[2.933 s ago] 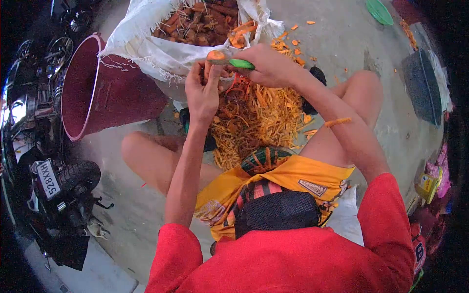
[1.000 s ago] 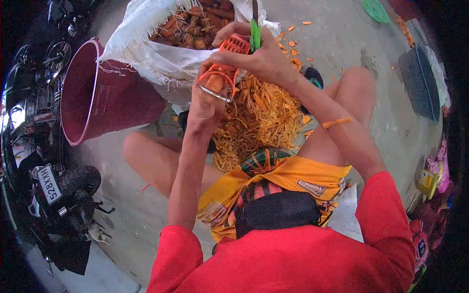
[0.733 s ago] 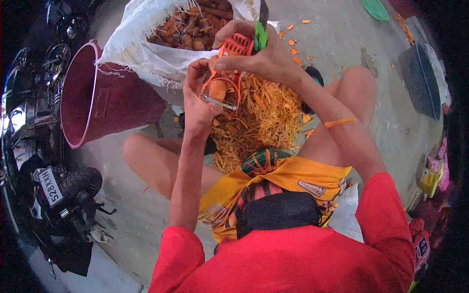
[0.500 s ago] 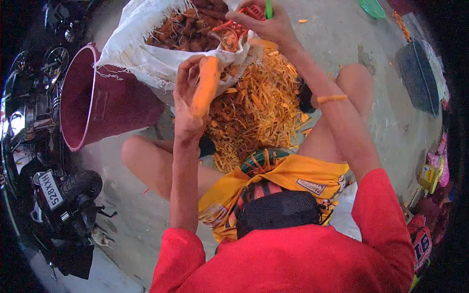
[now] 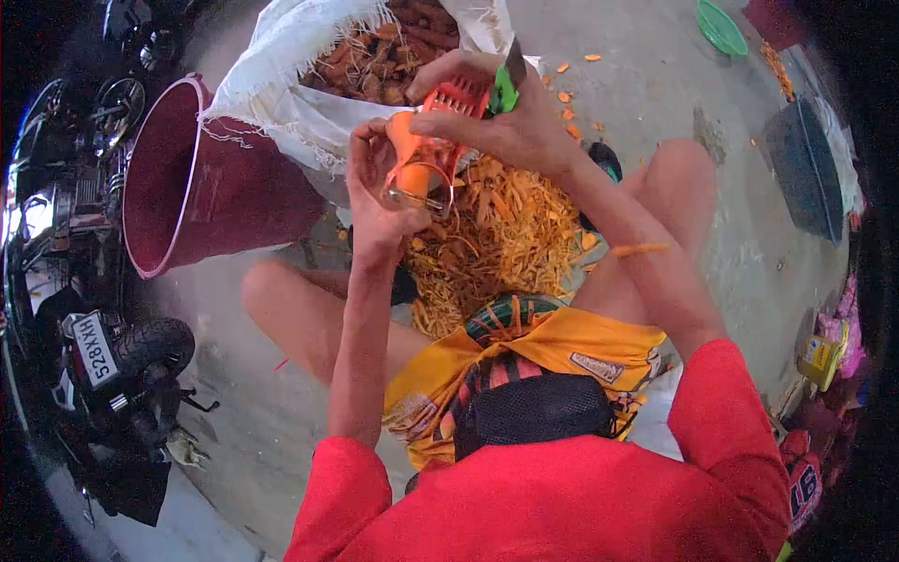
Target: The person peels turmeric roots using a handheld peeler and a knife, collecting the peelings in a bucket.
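1. From my head view, the carrot [image 5: 402, 139] lies within the left hand [image 5: 376, 208], between thumb and curled fingers; the peeler [image 5: 461, 96] overlaps its lower part.
2. I have both hands just beside the near rim of the sack [image 5: 314, 117], above heaped peelings [image 5: 534, 220]. The bucket [image 5: 239, 192] flanks its left edge; floor [image 5: 655, 80] stretches from its right edge to the tub [image 5: 807, 173].
3. Left fingers wrap the carrot; right hand [image 5: 520, 126] fingers bend round the peeler, holding the knife [image 5: 504, 91] too.

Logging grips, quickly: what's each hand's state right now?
Left hand: closed, holding a carrot.
Right hand: closed, holding the peeler and a green-handled knife.
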Demonstrator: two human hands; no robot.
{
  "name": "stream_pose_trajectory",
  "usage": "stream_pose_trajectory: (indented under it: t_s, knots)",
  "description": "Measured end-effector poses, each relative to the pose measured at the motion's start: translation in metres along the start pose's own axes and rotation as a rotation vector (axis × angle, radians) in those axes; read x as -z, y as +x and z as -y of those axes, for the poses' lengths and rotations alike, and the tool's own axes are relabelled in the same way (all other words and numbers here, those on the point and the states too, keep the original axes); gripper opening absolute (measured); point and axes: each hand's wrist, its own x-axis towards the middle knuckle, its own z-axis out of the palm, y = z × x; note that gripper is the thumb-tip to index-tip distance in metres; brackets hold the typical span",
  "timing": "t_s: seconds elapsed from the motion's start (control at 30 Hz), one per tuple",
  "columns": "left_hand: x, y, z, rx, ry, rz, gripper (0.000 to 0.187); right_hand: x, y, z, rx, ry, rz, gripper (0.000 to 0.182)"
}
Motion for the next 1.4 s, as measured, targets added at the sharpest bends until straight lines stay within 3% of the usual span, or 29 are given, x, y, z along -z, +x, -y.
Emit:
stream_pose_trajectory:
  t_s: [0.07, 0.1, 0.2, 0.27, 0.33, 0.37, 0.43, 0.53, 0.6, 0.63, 0.67, 0.7, 0.77, 0.83, 0.87, 0.93, 1.0, 1.03, 1.07, 1.13, 1.2, 1.27, 1.33, 1.37, 1.4]
  knots:
    - [0.000, -0.005, -0.001, -0.118, 0.004, 0.125, 0.114, 0.004, -0.002, -0.018, -0.157, 0.208, -0.065, 0.016]
    - [0.006, -0.003, -0.003, -0.122, -0.016, 0.203, 0.113, 0.018, 0.003, -0.019, -0.328, 0.075, -0.122, 0.016]
    - [0.006, 0.002, 0.001, -0.105, -0.068, 0.212, 0.116, 0.021, 0.011, -0.025, -0.215, 0.141, -0.214, 0.017]
    - [-0.008, -0.001, -0.005, -0.091, -0.001, 0.103, 0.121, 0.009, 0.004, 0.000, -0.194, 0.227, -0.120, 0.017]
    - [-0.008, -0.002, -0.004, -0.060, 0.097, -0.042, 0.121, 0.002, -0.004, 0.010, -0.015, 0.014, 0.033, 0.014]
    - [-0.003, -0.003, -0.002, -0.053, 0.100, -0.045, 0.121, 0.000, -0.002, 0.002, -0.103, 0.202, -0.074, 0.017]
    - [0.006, -0.001, 0.001, -0.173, -0.033, 0.259, 0.120, 0.014, 0.002, -0.014, -0.171, 0.170, -0.124, 0.018]
    - [-0.008, 0.000, -0.004, -0.091, 0.002, 0.139, 0.123, 0.023, 0.011, -0.013, -0.264, 0.098, -0.204, 0.021]
    - [-0.015, 0.001, -0.001, -0.108, 0.067, 0.043, 0.126, 0.001, -0.001, 0.011, -0.081, 0.237, -0.034, 0.014]
    - [-0.014, -0.001, 0.000, -0.131, 0.101, -0.003, 0.125, 0.002, -0.004, 0.017, -0.044, 0.006, 0.039, 0.015]
    - [-0.012, -0.003, 0.001, -0.149, 0.134, -0.049, 0.125, 0.005, -0.001, 0.009, -0.042, 0.011, 0.038, 0.015]
    - [-0.006, -0.001, -0.003, -0.215, 0.117, 0.145, 0.125, 0.011, 0.003, -0.005, -0.111, 0.065, -0.005, 0.016]
    - [-0.002, -0.004, -0.007, -0.182, 0.053, 0.179, 0.125, 0.026, 0.006, -0.026, -0.271, 0.031, -0.111, 0.018]
    - [-0.001, 0.002, -0.006, -0.166, 0.062, 0.176, 0.123, 0.025, 0.007, -0.017, -0.258, 0.120, -0.097, 0.018]
    - [0.000, 0.004, -0.005, -0.175, 0.062, 0.179, 0.123, 0.021, 0.009, -0.012, -0.241, 0.219, -0.074, 0.017]
    - [-0.002, 0.005, -0.003, -0.107, 0.212, -0.051, 0.123, 0.007, 0.005, 0.005, -0.126, 0.293, 0.006, 0.017]
    - [-0.002, 0.001, -0.006, -0.146, 0.135, -0.017, 0.120, 0.001, 0.002, 0.001, 0.075, 0.071, -0.009, 0.016]
    - [0.000, -0.002, -0.010, -0.165, 0.114, 0.130, 0.119, 0.008, 0.005, 0.005, -0.170, 0.294, -0.086, 0.015]
    - [0.003, -0.004, -0.012, -0.185, 0.089, 0.283, 0.118, 0.015, 0.005, -0.004, -0.178, 0.292, -0.094, 0.015]
    - [0.000, 0.000, -0.008, -0.249, 0.053, 0.329, 0.120, 0.029, 0.017, -0.017, -0.324, 0.077, -0.182, 0.016]
    - [-0.007, 0.005, -0.008, -0.198, 0.116, 0.101, 0.124, 0.019, 0.012, -0.011, -0.244, 0.173, -0.175, 0.016]
    - [-0.007, 0.004, -0.008, -0.170, 0.109, 0.010, 0.123, 0.003, 0.003, 0.013, 0.051, 0.016, -0.018, 0.016]
    - [0.001, -0.001, -0.006, -0.254, 0.212, 0.081, 0.124, 0.009, 0.005, 0.020, 0.017, -0.026, 0.015, 0.015]
    - [0.006, 0.000, -0.006, -0.275, 0.162, 0.214, 0.124, 0.013, 0.007, 0.004, -0.096, 0.055, -0.090, 0.018]
    - [0.003, -0.002, -0.007, -0.269, 0.158, 0.218, 0.124, 0.020, 0.013, -0.013, -0.199, 0.129, -0.192, 0.022]
